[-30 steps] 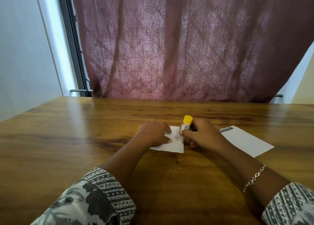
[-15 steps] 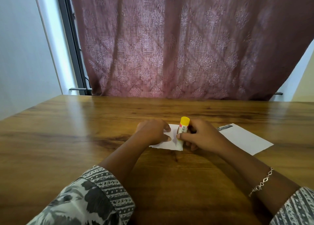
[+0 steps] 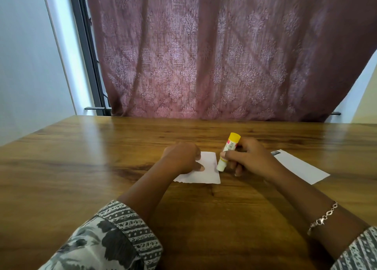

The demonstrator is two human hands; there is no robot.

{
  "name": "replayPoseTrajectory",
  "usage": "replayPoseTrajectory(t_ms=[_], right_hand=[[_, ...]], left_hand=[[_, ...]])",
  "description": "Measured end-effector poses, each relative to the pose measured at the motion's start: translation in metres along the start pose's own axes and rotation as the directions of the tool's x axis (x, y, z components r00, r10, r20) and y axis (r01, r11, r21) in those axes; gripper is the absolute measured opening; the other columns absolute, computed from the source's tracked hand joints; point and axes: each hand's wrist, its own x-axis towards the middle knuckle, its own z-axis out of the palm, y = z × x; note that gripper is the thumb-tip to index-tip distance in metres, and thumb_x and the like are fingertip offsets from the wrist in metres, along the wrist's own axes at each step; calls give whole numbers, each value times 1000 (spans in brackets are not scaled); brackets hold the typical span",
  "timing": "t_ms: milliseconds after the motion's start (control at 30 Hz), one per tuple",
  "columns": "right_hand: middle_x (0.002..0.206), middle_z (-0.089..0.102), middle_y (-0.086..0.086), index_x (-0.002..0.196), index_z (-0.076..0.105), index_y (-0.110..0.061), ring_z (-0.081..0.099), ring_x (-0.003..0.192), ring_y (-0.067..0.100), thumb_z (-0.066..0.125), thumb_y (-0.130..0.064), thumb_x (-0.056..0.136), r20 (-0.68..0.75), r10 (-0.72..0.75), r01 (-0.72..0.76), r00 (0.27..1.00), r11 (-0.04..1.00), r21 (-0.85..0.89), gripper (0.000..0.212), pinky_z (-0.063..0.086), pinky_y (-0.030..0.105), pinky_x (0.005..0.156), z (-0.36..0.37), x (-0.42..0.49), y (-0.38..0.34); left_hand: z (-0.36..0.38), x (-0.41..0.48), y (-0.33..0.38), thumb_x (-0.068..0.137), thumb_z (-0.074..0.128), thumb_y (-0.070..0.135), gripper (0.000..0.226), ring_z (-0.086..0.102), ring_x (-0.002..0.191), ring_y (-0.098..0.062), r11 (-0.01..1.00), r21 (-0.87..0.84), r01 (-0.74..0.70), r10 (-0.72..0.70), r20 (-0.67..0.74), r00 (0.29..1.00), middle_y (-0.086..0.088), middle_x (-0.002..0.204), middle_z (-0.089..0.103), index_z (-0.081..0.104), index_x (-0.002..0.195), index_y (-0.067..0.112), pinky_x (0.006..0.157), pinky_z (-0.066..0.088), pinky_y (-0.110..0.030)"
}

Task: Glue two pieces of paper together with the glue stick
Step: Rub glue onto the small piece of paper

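A small white paper piece (image 3: pixel 206 174) with a torn near edge lies on the wooden table (image 3: pixel 81 167). My left hand (image 3: pixel 181 157) presses down on its left part with fingers curled. My right hand (image 3: pixel 246 157) grips a glue stick (image 3: pixel 227 152), white-bodied with a yellow end pointing up and away; its lower tip touches the paper's right edge. A second, larger white paper (image 3: pixel 299 166) lies flat to the right, partly hidden behind my right hand.
A maroon patterned curtain (image 3: pixel 224 51) hangs just behind the table's far edge. A dark window frame (image 3: pixel 85 51) and a pale wall stand at the left. A bracelet (image 3: pixel 322 218) is on my right wrist.
The glue stick has shifted right, from over the middle of the small paper to its right edge. My left hand still holds the paper down.
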Motion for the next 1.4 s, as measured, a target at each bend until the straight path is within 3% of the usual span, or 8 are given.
replayPoseTrajectory(t_ms=[167, 333, 500, 800, 933, 1067, 1267, 1400], right_hand=[[62, 64, 4, 87, 63, -8, 55, 43, 14, 62, -24, 82, -74, 6, -3, 997, 999, 40, 17, 49, 24, 49, -2, 0, 2], [68, 63, 7, 92, 61, -8, 56, 47, 15, 61, -23, 83, -126, 9, 1, 992, 997, 80, 17, 48, 24, 52, -4, 1, 1], [66, 62, 7, 93, 62, -6, 55, 45, 16, 61, -21, 83, -149, 13, 3, 989, 994, 107, 19, 48, 24, 49, -5, 1, 3], [62, 59, 6, 94, 62, -5, 55, 47, 16, 62, -23, 83, -186, 38, -8, 982, 988, 156, 21, 51, 28, 51, -4, 3, 6], [67, 60, 9, 97, 61, -4, 56, 54, 17, 62, -21, 83, -171, 60, -33, 983, 987, 156, 22, 55, 36, 56, -1, 6, 10], [70, 62, 9, 96, 59, -7, 60, 56, 18, 61, -23, 84, -158, 76, -59, 985, 992, 107, 20, 57, 36, 57, 3, 9, 14], [68, 60, 1, 97, 56, -8, 60, 53, 13, 58, -26, 85, -109, 60, -64, 992, 997, -31, 21, 51, 17, 46, 11, 10, 16], [84, 60, 6, 103, 54, -7, 59, 55, 13, 56, -26, 87, -106, 40, -53, 994, 991, -121, 25, 47, 17, 50, 13, 11, 12]], left_hand=[[-7, -5, -9, 82, 62, 34, 50, 41, 127, -25, 999, -26, -44, 46, 110, 993, -4, 139, 46, 49, 128, 20, 107, 36, -41], [-6, -6, -8, 80, 59, 48, 53, 41, 126, -28, 993, 118, 15, -26, 91, 995, -7, 138, 45, 49, 125, 20, 104, 40, -44], [0, -4, -3, 76, 52, 64, 65, 50, 115, -27, 965, 239, 109, -107, -18, 994, -9, 125, 56, 50, 118, 15, 92, 47, -38], [9, -5, 13, 72, 39, 77, 71, 49, 92, -22, 880, 372, 297, -233, -208, 950, -2, 96, 62, 60, 100, 15, 61, 34, -28], [2, -4, 4, 80, 57, 52, 42, 53, 105, -22, 977, 193, 88, -28, -294, 956, -4, 105, 65, 61, 101, 16, 78, 45, -33], [-4, -7, -6, 79, 69, 22, 24, 58, 104, -17, 989, -103, -103, 85, -166, 982, 0, 114, 66, 67, 102, 19, 85, 46, -30], [-4, -6, -6, 77, 69, 10, 31, 58, 104, -17, 979, -152, -136, 128, -63, 990, -3, 122, 63, 67, 108, 15, 80, 38, -23], [-4, -5, -6, 78, 68, 9, 29, 57, 105, -17, 977, -165, -131, 125, -46, 991, -3, 124, 62, 67, 107, 14, 81, 38, -23]])
